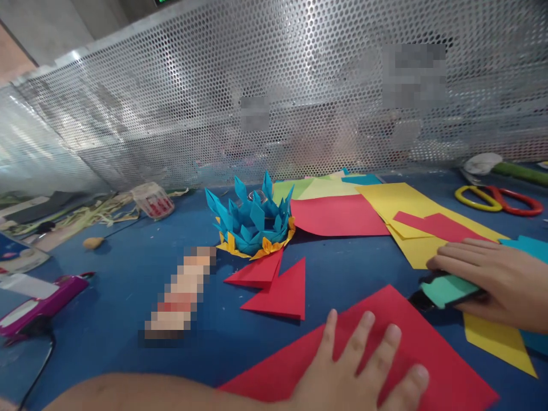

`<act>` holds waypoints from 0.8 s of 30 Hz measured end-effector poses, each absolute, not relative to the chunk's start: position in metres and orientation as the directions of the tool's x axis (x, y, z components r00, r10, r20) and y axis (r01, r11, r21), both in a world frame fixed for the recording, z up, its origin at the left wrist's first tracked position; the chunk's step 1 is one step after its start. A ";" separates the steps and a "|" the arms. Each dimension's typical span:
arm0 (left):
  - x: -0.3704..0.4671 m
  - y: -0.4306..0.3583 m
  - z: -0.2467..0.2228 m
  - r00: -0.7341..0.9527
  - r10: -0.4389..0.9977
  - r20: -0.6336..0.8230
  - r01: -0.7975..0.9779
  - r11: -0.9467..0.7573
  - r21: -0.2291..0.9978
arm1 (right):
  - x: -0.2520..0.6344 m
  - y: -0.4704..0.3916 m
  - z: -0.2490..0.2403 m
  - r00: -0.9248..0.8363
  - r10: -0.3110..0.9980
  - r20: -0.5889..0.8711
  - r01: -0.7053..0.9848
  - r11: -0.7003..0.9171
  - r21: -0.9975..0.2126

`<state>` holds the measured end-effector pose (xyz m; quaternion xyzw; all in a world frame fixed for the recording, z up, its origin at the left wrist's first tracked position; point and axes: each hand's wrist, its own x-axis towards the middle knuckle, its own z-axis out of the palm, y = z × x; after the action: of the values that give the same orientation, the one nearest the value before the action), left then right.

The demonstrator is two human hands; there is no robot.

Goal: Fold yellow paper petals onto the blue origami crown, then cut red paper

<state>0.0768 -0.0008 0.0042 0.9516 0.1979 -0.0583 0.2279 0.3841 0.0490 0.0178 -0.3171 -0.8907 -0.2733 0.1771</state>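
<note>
My left hand [359, 359] lies with spread fingers on a large red paper sheet [432, 342] at the bottom. At the right, my right hand [492, 274] is wrapped round a green and black tool [449, 290], held low beside the sheet's right edge. Two folded red paper triangles [282, 291] rest beyond my left hand. Behind them stands a blue folded-paper crown shape [257, 220] with orange paper pieces [270, 246] round its base.
Red paper [342, 216] and yellow paper [411, 205] lie behind. Scissors [499, 201] are at the back right. A purple glue gun [47, 302] with a cord lies left, near a plastic cup [153, 201]. A perforated metal screen [274, 91] borders the blue table.
</note>
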 end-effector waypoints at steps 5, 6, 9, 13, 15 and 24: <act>0.067 0.006 0.003 0.980 0.187 -0.066 0.198 -0.917 0.346 | 0.388 0.045 0.023 -0.748 0.502 0.435 0.651 0.684 0.330; 0.066 0.007 0.002 0.980 0.196 -0.043 0.199 -0.925 0.324 | 0.388 0.043 0.025 -0.745 0.513 0.427 0.654 0.686 0.319; 0.066 0.008 0.000 0.967 0.253 -0.042 0.254 -0.921 0.297 | 0.384 0.037 0.028 -0.723 0.542 0.428 0.677 0.680 0.282; 0.069 0.006 -0.003 0.952 0.304 -0.026 0.301 -0.921 0.247 | 0.377 0.035 0.028 -0.703 0.571 0.424 0.695 0.676 0.244; 0.070 0.004 -0.007 0.953 0.302 0.031 0.291 -0.938 0.190 | 0.376 0.037 0.026 -0.704 0.578 0.414 0.696 0.676 0.240; 0.069 0.005 -0.001 0.971 0.193 0.143 0.197 -0.980 -0.015 | 0.378 0.047 0.020 -0.753 0.536 0.382 0.652 0.687 0.321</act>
<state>0.0692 0.0052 -0.0007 0.9925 0.0982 0.0708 -0.0148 0.3782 0.0470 0.0198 -0.3267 -0.9092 -0.2231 0.1300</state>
